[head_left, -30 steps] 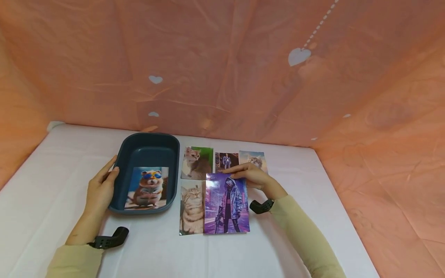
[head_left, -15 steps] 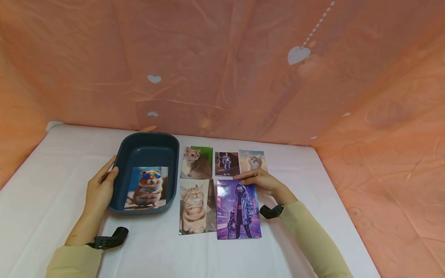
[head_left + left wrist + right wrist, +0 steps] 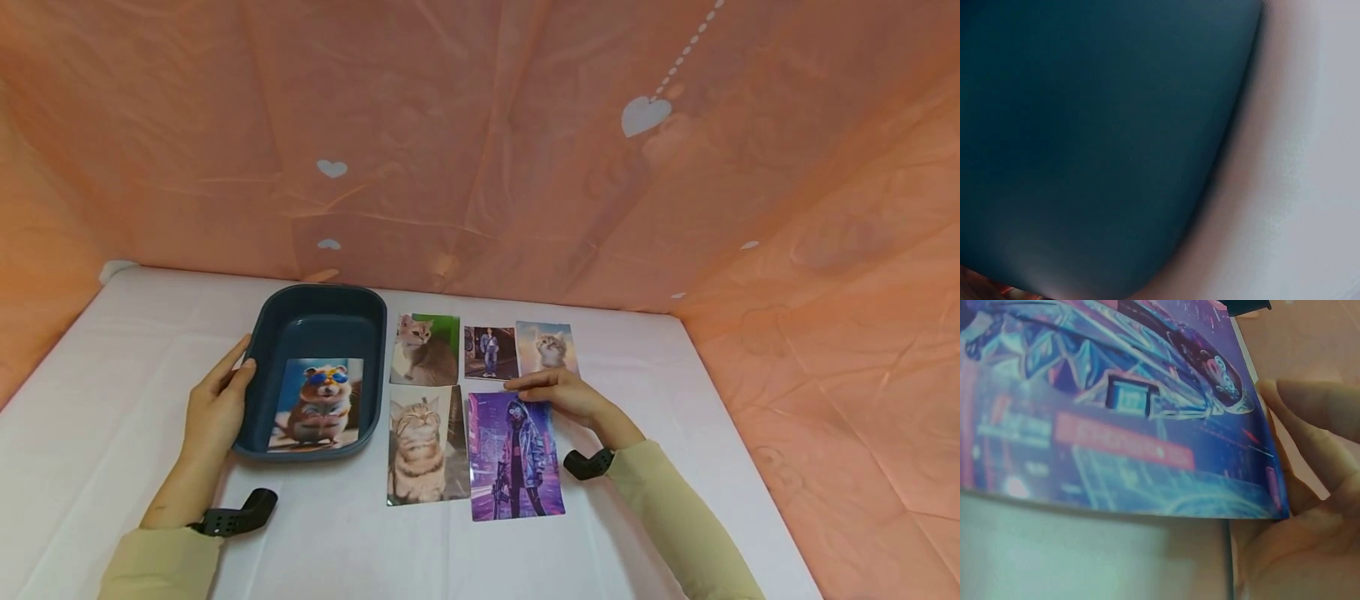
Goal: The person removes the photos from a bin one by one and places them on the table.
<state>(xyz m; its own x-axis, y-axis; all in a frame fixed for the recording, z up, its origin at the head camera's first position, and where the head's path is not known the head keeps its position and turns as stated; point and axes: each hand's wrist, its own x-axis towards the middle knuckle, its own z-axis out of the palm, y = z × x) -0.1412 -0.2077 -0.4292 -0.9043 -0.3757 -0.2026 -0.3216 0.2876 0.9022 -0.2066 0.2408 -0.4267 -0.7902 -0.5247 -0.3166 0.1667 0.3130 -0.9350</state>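
The purple photo [image 3: 516, 456] lies flat on the white table [image 3: 675, 400], just right of the cat photo [image 3: 420, 446]; its top edge is pinched by the right hand [image 3: 558, 390]. The blue tray's [image 3: 262, 333] left rim is touched by the left hand [image 3: 216, 408], fingers straight.

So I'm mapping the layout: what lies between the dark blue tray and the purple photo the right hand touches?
In the head view, one print: the sleepy cat photo lies flat on the cloth between the tray and the purple photo at the right hand.
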